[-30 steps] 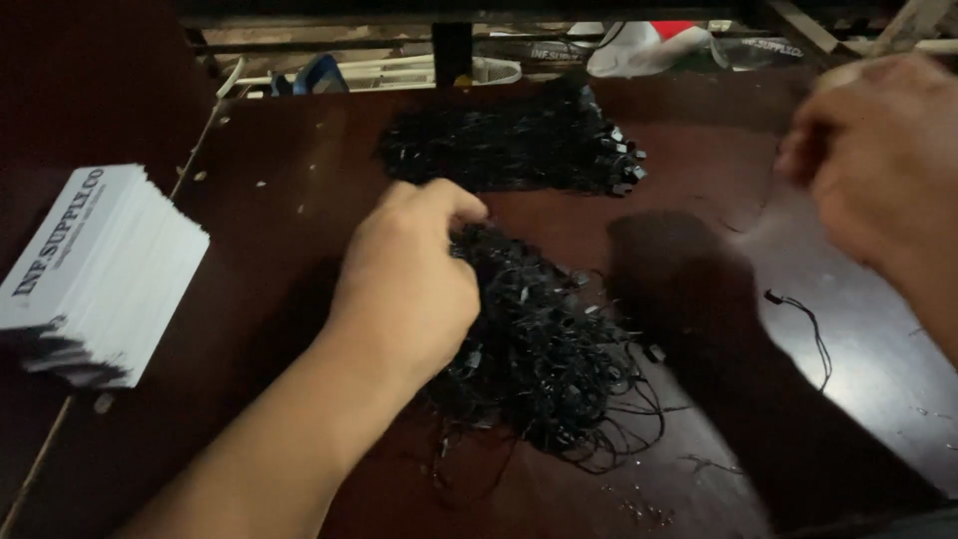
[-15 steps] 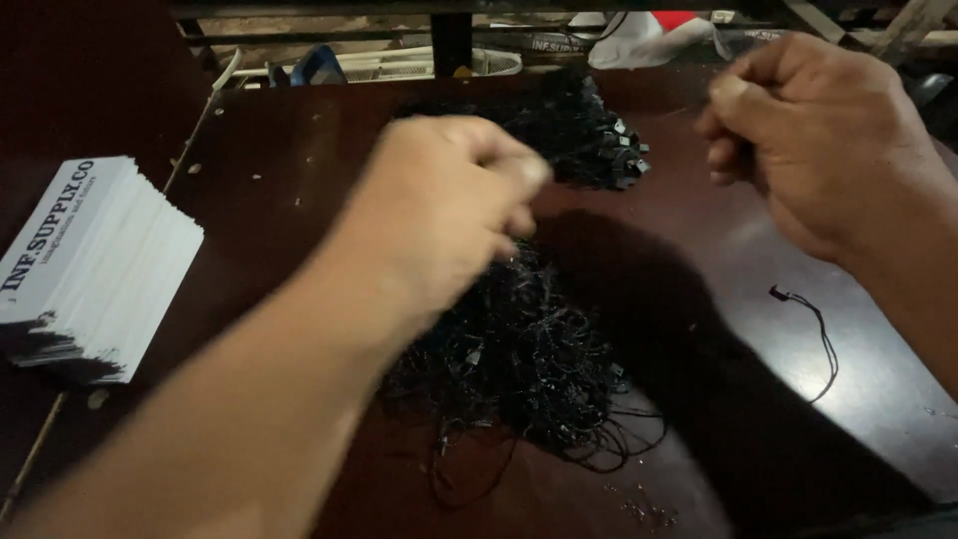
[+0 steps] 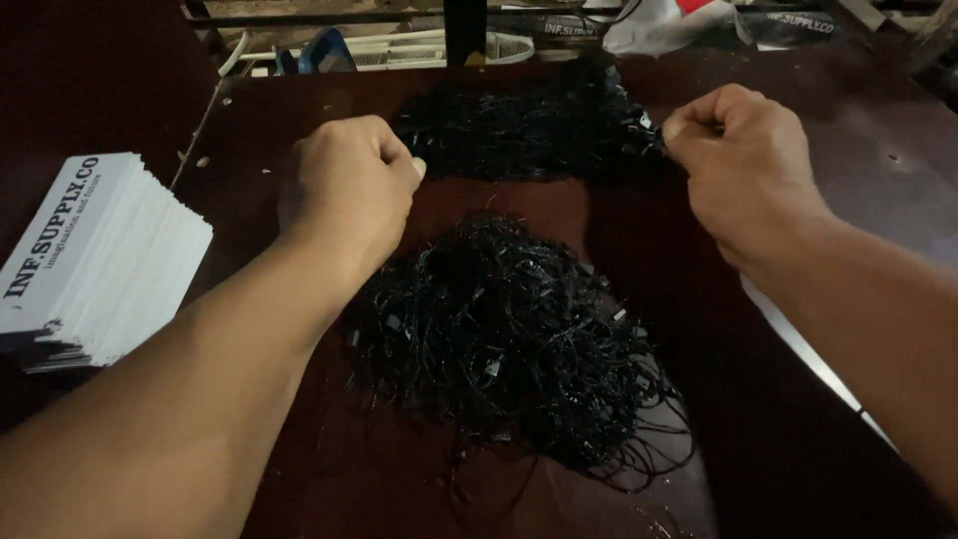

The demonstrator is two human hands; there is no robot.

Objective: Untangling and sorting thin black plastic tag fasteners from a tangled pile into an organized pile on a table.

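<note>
Tangled heap of thin black looped cords (image 3: 509, 339): light, limp, snag-prone; we judge single strands best pinched at an end, as left hand (image 3: 349, 190) and right hand (image 3: 743, 165), both closed, seemingly do.

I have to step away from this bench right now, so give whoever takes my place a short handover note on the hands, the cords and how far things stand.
Left hand: closed in a pinch, raised above the loose tangled pile of thin black cords.
Right hand: closed in a pinch too, at the edge of the neater far heap of black cords.
Whether a cord runs between the hands cannot be told.
Stack of white printed cards sits at the left on the dark brown table.
Done: the far heap.
Left: the large near pile.
</note>
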